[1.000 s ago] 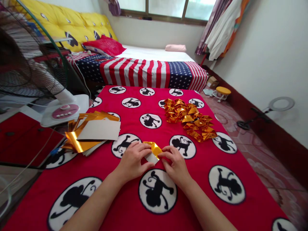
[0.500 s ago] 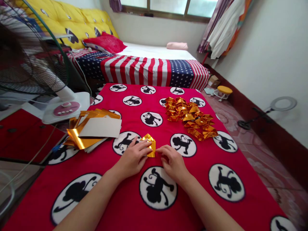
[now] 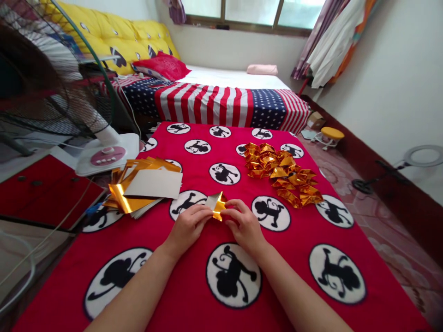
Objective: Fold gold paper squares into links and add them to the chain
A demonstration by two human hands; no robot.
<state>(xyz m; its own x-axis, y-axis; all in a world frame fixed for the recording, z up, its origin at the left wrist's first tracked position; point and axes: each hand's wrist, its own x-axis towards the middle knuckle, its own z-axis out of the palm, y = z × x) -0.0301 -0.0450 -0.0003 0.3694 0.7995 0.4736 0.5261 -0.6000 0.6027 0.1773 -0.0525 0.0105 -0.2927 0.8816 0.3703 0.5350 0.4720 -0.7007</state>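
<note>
Between my two hands is a small folded sheet of gold foil paper [image 3: 218,208], with part of its pale backing turned up on the left. My left hand [image 3: 189,227] pinches its left edge. On the right edge, the fingers of my right hand [image 3: 245,225] are closed on the same sheet. Left of my hands lies a loose stack of foil sheets [image 3: 119,196], topped by one with its white side up [image 3: 154,183]. Several folded gold paper ingots [image 3: 287,173] are clustered at the back right.
A red cloth with monkey prints [image 3: 173,295] covers the table. At the left stands an electric fan [image 3: 107,147] on its white base. Behind the table is a bed [image 3: 221,103]; a yellow stool [image 3: 332,133] and a ring light [image 3: 424,156] stand on the right.
The gold sheet lay flat under my left fingers; now it is lifted and part of its pale backing shows. My right fingers have moved onto it. The whole view has shifted slightly.
</note>
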